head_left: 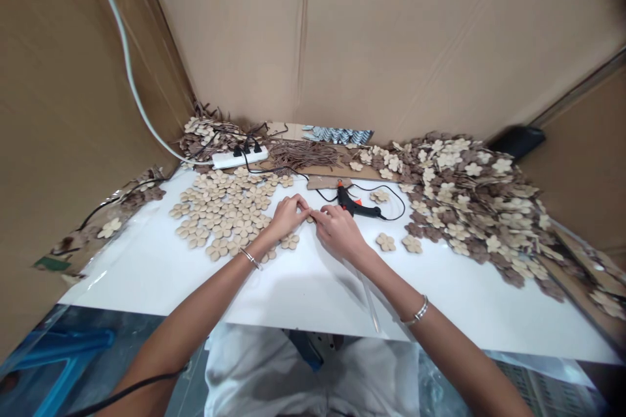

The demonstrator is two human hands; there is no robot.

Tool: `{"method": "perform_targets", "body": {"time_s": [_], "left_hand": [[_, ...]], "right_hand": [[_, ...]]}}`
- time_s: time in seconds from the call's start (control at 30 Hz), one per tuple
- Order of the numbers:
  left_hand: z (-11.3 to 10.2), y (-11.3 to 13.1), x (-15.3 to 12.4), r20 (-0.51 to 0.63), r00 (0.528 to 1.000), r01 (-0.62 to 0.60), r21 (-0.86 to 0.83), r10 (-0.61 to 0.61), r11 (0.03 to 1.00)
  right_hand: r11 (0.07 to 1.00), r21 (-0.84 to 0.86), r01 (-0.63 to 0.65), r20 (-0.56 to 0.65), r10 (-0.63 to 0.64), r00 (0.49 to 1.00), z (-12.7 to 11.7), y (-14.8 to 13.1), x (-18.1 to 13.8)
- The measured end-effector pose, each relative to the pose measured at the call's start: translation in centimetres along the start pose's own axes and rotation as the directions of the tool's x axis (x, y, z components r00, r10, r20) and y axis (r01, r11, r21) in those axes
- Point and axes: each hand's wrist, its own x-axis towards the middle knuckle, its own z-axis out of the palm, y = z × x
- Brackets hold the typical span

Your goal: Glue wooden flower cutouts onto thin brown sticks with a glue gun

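Observation:
My left hand [289, 215] and my right hand [337, 229] meet fingertip to fingertip over the white tabletop, both closed in a pinch. Between them shows a small edge of a beige flower [310, 219]; the fingers hide most of it. Just beyond my right hand lies a black hot glue gun [362, 208] with an orange tip, its nozzle by a cardboard strip [328, 182]. Many layered beige flowers [225, 212] spread out left of my left hand. To the right of my right hand are loose beige flowers [385, 242]. A clear glue stick [370, 303] lies below my right forearm.
A big heap of brown and cream flower cutouts [469, 189] covers the right side. At the back are a white power strip [240, 156], brown strands [306, 155] and a patterned blue-grey piece [337, 135]. Cardboard walls [362, 45] enclose the table [288, 300]. The gun's cord loops nearby.

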Motion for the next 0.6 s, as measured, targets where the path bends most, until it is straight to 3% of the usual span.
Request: {"method": "perform_targets", "body": {"time_s": [0.33, 0.6], "left_hand": [[0.41, -0.73, 0.31, 0.005, 1.000, 0.005, -0.007, -0.005, 1.000], [0.32, -0.76, 0.19, 0.007, 1.000, 0.003, -0.049, -0.003, 0.999]], "right_hand": [[0.989, -0.143, 0.039, -0.009, -0.041, 0.999, 0.80, 0.49, -0.20], [0.999, -0.049, 0.025, -0.047, -0.027, 0.999, 0.68, 0.80, 0.03]]}}
